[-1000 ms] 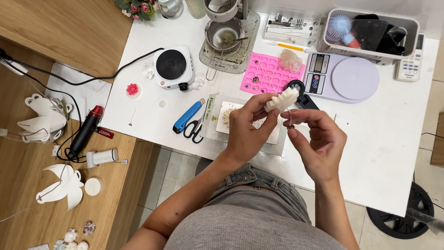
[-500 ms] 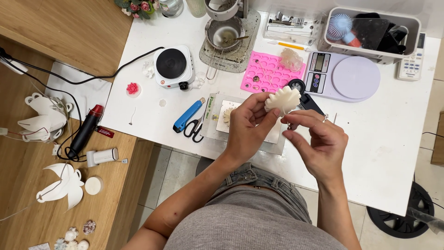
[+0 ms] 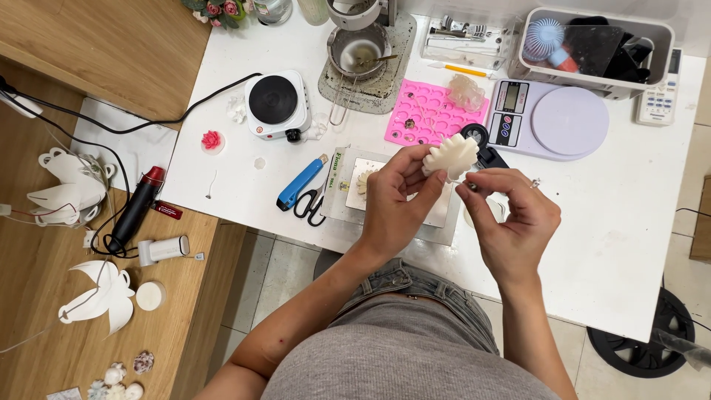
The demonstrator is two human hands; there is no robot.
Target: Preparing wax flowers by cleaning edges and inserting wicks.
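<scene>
My left hand (image 3: pixel 394 200) pinches a white flower-shaped wax piece (image 3: pixel 450 156) above a white table (image 3: pixel 637 222). My right hand (image 3: pixel 511 216) is just right of it, thumb and forefinger closed on a small dark part at the flower's underside; I cannot tell what it is. Under the hands lies a grey tray (image 3: pixel 337 200) with another small flower shape (image 3: pixel 363 181) on it.
A pink silicone mould (image 3: pixel 429 111), a kitchen scale (image 3: pixel 552 118), a small hot plate (image 3: pixel 274 104), a metal pot (image 3: pixel 359 48) and a bin of tools (image 3: pixel 592 41) line the back. Blue-handled scissors (image 3: pixel 300 192) lie left of the tray. A heat gun (image 3: pixel 137 207) rests on the wooden desk.
The white flower piece has been turned in my left hand and now faces the camera more fully. My right hand has moved up closer to it.
</scene>
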